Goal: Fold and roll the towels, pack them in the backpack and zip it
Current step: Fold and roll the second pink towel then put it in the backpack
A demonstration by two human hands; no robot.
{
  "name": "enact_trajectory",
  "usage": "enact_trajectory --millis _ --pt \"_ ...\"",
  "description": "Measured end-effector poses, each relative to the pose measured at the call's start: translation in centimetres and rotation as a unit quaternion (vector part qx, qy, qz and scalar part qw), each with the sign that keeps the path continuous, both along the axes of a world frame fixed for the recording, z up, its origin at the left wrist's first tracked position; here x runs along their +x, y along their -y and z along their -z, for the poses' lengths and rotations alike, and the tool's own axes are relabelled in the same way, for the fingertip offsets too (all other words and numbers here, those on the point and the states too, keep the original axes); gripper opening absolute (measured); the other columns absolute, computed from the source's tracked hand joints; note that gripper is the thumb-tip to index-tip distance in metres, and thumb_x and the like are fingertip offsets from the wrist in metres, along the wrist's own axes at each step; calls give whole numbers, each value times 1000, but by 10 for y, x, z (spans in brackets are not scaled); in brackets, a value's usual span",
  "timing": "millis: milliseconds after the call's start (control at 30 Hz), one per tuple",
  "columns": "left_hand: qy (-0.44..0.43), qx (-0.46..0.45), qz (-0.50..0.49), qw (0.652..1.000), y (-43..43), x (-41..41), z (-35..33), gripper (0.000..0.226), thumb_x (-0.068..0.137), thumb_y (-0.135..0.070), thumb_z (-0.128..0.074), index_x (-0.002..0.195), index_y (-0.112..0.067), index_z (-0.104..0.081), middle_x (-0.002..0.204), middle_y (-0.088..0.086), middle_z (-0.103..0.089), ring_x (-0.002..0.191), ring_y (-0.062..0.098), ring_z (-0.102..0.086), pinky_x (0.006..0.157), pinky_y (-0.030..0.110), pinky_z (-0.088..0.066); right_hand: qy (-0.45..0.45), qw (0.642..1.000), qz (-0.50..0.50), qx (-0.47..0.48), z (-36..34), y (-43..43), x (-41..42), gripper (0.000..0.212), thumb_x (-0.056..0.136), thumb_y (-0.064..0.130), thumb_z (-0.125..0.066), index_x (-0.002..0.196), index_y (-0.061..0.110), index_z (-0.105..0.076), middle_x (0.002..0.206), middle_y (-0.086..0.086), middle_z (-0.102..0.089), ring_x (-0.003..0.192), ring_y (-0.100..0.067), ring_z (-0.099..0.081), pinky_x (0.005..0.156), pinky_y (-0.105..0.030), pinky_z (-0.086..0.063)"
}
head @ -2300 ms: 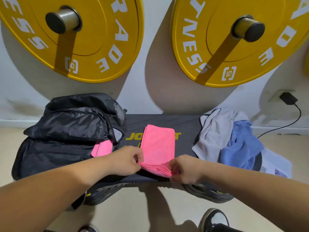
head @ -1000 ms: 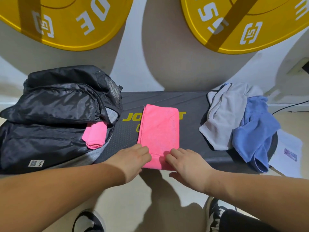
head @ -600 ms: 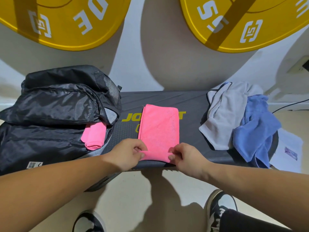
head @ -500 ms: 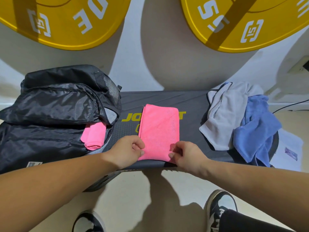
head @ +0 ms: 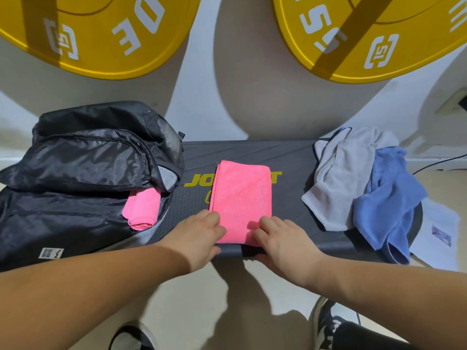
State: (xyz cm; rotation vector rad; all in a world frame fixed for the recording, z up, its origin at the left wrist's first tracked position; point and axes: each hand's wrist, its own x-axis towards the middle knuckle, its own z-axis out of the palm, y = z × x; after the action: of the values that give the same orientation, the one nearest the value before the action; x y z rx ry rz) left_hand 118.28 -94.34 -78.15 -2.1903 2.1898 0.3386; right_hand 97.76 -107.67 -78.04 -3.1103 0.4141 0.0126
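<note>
A folded pink towel [head: 241, 195] lies lengthwise in the middle of a dark step platform [head: 288, 157]. My left hand [head: 197, 236] and my right hand [head: 280, 238] lie on its near end, fingers fairly straight, pressing a small rolled part at the platform's front edge. An open black backpack [head: 75, 173] sits on the left, with a rolled pink towel [head: 142, 208] poking out of its opening. A crumpled grey towel [head: 343, 173] and a blue towel [head: 389, 198] are heaped on the platform's right end.
Two yellow weight plates [head: 101, 34] hang on the white wall behind. A white paper sheet [head: 439, 233] lies on the floor at the right, a cable [head: 439, 162] runs along the wall, and my shoes [head: 328, 324] are below the platform.
Half a second ago both hands pinched the towel's near edge with curled fingers. Now the fingers lie flatter on the near end, which shows a short rolled fold.
</note>
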Motion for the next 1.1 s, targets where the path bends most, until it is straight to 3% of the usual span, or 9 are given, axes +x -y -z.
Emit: enact_trajectory --millis 100,267,400,567,633,733,833,967,1100 --pt "-3 -13 -12 1000 3 -1 2 24 98 -29 -53 116 -19 -64 110 2 -51 106 25 -46 88 43 -47 15 999 32 34 3 7 2 25 70 28 -82 79 21 -60 81 2 -52 65 -22 -52 51 -31 -31" --pt "-57 -29 -81 995 0 -1 8 23 99 -29 -47 114 -22 -64 105 -1 -47 100 21 -41 86 43 -47 17 979 108 174 3 11 6 21 96 29 -48 105 18 -63 97 4 -38 93 -27 -49 78 -44 -50" --pt "-196 -15 -182 964 -1 2 14 18 97 -26 -56 113 -25 -64 104 -1 -60 99 21 -56 88 37 -47 -33 937 197 287 -9 16 10 26 100 30 -49 118 21 -65 119 5 -58 114 -21 -57 99 -38 -49" --pt "-322 -56 -311 892 7 12 14 19 85 -22 -75 86 -25 -56 76 -1 -63 67 14 -56 73 35 -51 25 865 315 389 -7 19 14 11 97 30 -60 89 27 -53 89 6 -63 84 -20 -61 78 -36 -55" --pt "-256 -100 -261 925 12 14 10 20 83 -21 -77 83 -24 -57 78 -5 -59 70 13 -53 71 35 -50 34 875 317 364 -6 19 17 11 96 32 -60 93 25 -52 93 2 -62 87 -24 -60 78 -39 -54" --pt "-95 -125 -73 985 15 12 8 15 83 -10 -70 86 -23 -63 86 -4 -52 83 21 -51 66 40 -51 68 964 185 176 2 18 18 11 96 29 -57 102 20 -56 98 -3 -54 87 -29 -57 65 -37 -44" --pt "-3 -103 29 994 15 4 7 14 71 -9 -65 82 -18 -64 85 3 -52 82 29 -56 57 42 -53 54 997 51 17 6 15 19 28 73 23 -74 98 19 -63 84 -1 -52 70 -28 -56 56 -34 -34" --pt "10 -64 21 998 10 2 3 22 84 -27 -58 103 -18 -63 105 2 -51 101 26 -48 78 44 -52 46 999 20 -9 5 12 15 42 66 37 -77 95 18 -53 82 -2 -56 69 -27 -56 56 -36 -41" --pt "-11 -67 -3 998 12 10 8 24 89 -19 -64 112 -23 -64 106 -2 -56 101 25 -52 78 44 -54 31 996 76 36 7 18 16 29 80 33 -72 101 17 -61 91 -3 -57 79 -29 -59 63 -38 -44"
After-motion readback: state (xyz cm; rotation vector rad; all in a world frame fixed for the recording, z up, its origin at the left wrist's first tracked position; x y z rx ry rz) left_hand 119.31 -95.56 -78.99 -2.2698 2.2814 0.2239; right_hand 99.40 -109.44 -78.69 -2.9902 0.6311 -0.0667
